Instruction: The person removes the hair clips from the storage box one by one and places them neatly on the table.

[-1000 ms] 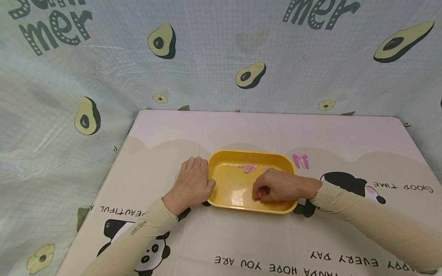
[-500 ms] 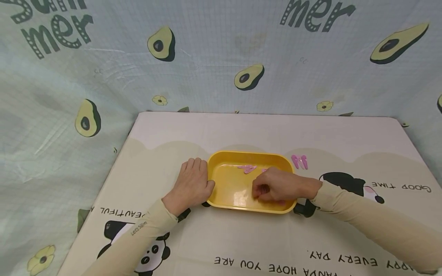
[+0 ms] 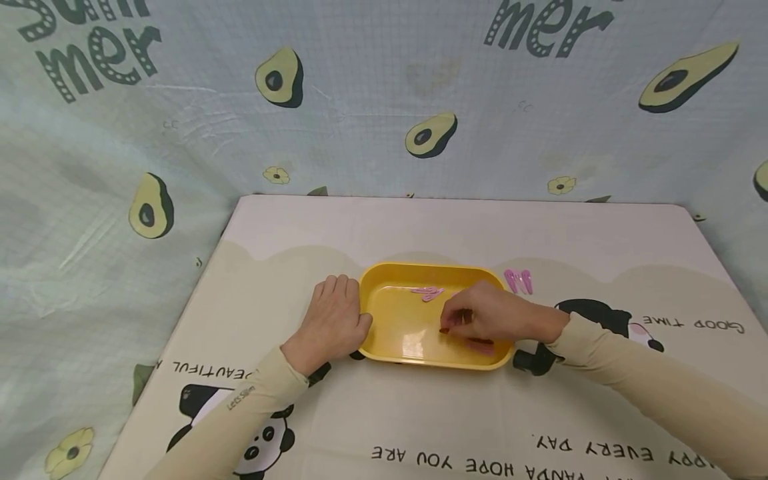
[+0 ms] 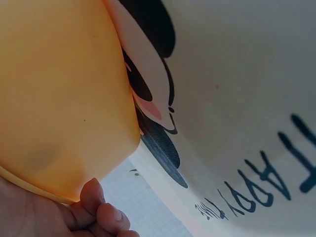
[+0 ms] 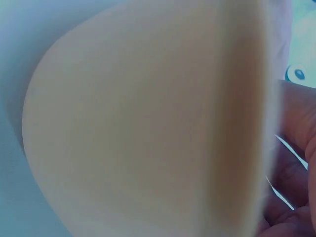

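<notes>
A yellow tray [image 3: 399, 333] rests on the table in the head view. My left hand [image 3: 333, 319] grips its left rim; in the left wrist view, the fingers [image 4: 107, 212] curl under the rim. Inside the tray, pink hair clips [image 3: 428, 293] lie near the back. My right hand [image 3: 489, 312] is over the tray's right half, fingers curled, pinching a hair clip [image 3: 444, 331] of which only a small dark reddish tip shows. Below that hand lie more pink clips [image 3: 480, 345], partly covered. The right wrist view shows mostly the tray's blurred outer wall [image 5: 123, 123].
Several pink hair clips [image 3: 519, 281] lie on the table just beyond the tray's back right corner. The table [image 3: 420, 227] has a printed cloth with pandas and lettering. A hanging sheet [image 3: 360, 87] with avocado prints stands behind and to the left.
My right hand has lifted slightly and shifted a little to the right, uncovering pink clips beneath it and a dark reddish tip at its fingertips. The left hand keeps its hold on the tray.
</notes>
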Demonstrator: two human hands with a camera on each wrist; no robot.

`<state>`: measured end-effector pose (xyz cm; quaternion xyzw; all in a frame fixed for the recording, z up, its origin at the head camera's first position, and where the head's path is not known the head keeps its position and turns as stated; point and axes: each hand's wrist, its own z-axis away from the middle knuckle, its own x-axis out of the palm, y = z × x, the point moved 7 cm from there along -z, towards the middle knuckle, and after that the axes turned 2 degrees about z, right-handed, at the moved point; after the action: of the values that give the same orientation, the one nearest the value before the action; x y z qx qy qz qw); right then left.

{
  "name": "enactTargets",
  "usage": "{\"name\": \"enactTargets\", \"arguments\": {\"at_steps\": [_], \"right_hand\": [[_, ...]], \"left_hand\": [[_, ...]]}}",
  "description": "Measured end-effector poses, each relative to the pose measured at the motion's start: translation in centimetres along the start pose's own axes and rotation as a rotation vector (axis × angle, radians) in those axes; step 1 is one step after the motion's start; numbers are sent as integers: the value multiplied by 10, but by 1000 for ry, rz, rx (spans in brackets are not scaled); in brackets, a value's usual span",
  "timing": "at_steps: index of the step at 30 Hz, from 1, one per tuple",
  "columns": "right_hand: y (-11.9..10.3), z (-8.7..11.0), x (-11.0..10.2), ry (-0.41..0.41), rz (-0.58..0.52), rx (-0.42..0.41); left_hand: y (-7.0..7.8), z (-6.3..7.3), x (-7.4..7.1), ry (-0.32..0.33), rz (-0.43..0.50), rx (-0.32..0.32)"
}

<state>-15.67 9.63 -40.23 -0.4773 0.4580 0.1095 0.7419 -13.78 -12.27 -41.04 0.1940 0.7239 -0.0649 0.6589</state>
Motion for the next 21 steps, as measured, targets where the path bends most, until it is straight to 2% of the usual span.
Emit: {"name": "enactTargets", "arguments": {"at_steps": [9, 16, 21], "right_hand": [[10, 9, -7, 56, -38, 49], [16, 17, -15, 103, -68, 103], [18, 23, -23, 165, -78, 114]], "left_hand": [[-1, 0, 1, -26, 6, -21], [1, 0, 0, 5, 14, -8], [1, 0, 0, 0, 20, -12]]}}
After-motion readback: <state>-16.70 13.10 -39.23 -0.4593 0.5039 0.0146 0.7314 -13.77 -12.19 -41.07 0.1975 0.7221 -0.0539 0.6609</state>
